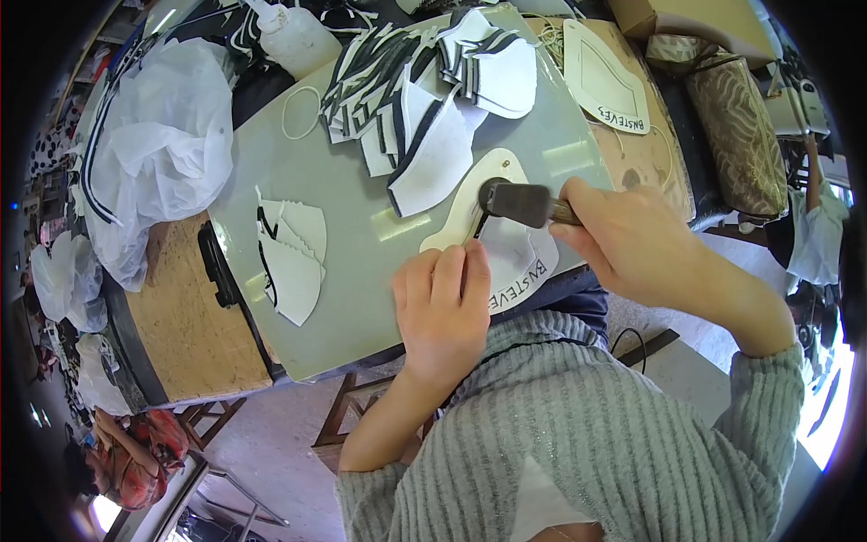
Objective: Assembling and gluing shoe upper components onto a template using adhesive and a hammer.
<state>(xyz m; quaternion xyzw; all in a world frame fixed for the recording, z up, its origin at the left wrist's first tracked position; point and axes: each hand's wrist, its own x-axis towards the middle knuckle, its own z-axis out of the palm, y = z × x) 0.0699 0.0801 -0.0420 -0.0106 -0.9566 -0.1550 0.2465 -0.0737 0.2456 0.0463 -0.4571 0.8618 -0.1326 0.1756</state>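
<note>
In my right hand [637,230] is a hammer [522,204], my fingers wrapped round its short handle. Its dark head lies over a cream, curved template [449,226] with black hand lettering at its near end. My left hand [442,312] bears down on the template's near-left side, fingers bent and close together. Under those fingertips a white, dark-edged cut piece [508,242] lies on the template; its held edge is partly hidden. Beyond the hammer is a heap of similar white pieces with black edging [429,158], and a smaller stack [293,262] sits to the left.
A grey-green board [352,298] covers much of the wooden table [185,325]. Another cream template [607,81] rests at far right, near a patterned roll [739,135]. A white bottle [296,43] and plastic bag [176,135] stand far left. People [140,452] are at both sides.
</note>
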